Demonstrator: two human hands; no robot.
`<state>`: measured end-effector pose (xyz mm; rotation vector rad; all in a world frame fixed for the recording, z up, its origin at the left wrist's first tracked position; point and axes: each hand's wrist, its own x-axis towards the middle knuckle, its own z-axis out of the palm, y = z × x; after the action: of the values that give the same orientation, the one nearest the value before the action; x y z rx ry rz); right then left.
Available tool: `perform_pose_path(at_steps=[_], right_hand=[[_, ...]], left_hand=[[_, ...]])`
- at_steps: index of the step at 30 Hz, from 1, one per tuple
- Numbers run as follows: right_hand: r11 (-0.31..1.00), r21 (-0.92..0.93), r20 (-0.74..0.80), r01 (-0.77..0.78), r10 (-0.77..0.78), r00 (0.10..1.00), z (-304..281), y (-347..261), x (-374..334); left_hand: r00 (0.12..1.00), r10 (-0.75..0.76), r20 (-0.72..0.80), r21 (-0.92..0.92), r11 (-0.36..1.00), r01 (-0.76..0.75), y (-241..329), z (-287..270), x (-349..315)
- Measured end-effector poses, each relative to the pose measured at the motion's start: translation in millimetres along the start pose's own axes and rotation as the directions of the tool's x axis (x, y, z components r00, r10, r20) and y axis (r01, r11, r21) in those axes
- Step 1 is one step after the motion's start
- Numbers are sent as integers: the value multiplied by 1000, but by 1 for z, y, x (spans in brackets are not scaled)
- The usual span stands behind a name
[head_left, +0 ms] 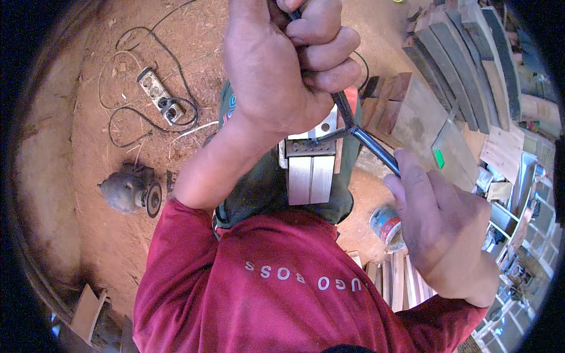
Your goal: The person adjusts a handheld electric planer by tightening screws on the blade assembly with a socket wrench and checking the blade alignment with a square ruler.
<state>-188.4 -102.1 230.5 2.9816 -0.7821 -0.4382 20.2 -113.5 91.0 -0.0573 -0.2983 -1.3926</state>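
Both my hands grip a dark, pincer-like metal tool (376,150) whose arms meet at a joint over my lap. My left hand (282,70) is closed in a fist around its upper arm. With fingers wrapped round the lower black arm, my right hand (441,217) is out to the right. A short third arm of the tool reaches left to a silver metal piece (309,179) with holes and two flat strips, which lies between my thighs. Whether the tool's tip grips that piece or only rests on it, I cannot tell. My left hand partly hides the piece's far end.
On the reddish ground at left lie a power strip (158,94) with tangled black cables and a bench grinder (130,189). A tin can (387,228) stands below my right hand. Curved wooden pieces (453,65) and boards (424,126) are stacked at right.
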Motion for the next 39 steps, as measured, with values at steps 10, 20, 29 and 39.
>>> perform_pose_path(at_steps=[10,20,29,39], right_hand=[[983,-56,-137,176,-182,974,19,31,5],[781,-241,-227,576,-622,749,40,98,41],[778,-286,-748,559,-546,377,77,63,126],[-106,970,-228,218,-96,969,154,7,31]], left_hand=[[981,156,-120,73,986,-148,-8,-1,-17],[874,450,184,238,842,-484,-22,22,-72],[502,498,707,547,65,-835,-72,26,-94],[792,3,611,752,-316,-579,-88,59,-64]])
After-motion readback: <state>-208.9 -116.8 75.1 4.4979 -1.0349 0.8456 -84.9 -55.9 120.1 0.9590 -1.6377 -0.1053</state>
